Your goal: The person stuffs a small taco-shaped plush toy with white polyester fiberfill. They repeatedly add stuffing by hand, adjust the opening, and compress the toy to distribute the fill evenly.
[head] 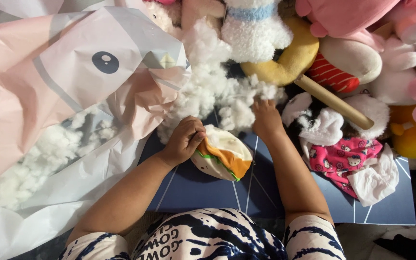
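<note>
Navy-and-white patterned sleeves (208, 238) fill the bottom edge, and both forearms reach out over a dark blue mat (193, 190). On it lies a small burger-shaped toy (225, 159), its skin white, orange and green, and it looks only partly filled. The left hand (185, 139) is curled shut around the toy's upper edge, fingers (196, 135) pinching the opening. The right hand (266, 118) is spread into the pile of white stuffing (217, 91) just beyond the toy; its fingertips are buried in the fluff, so I cannot tell whether they have closed on a tuft. Judging from this, the work goes best with small loose pinches of stuffing, the opening held wide, and each pinch pushed to the far corners so the shape fills evenly. A large pink-and-grey bag (73, 82) of stuffing lies left; finished toys (352, 58) crowd the right.
</note>
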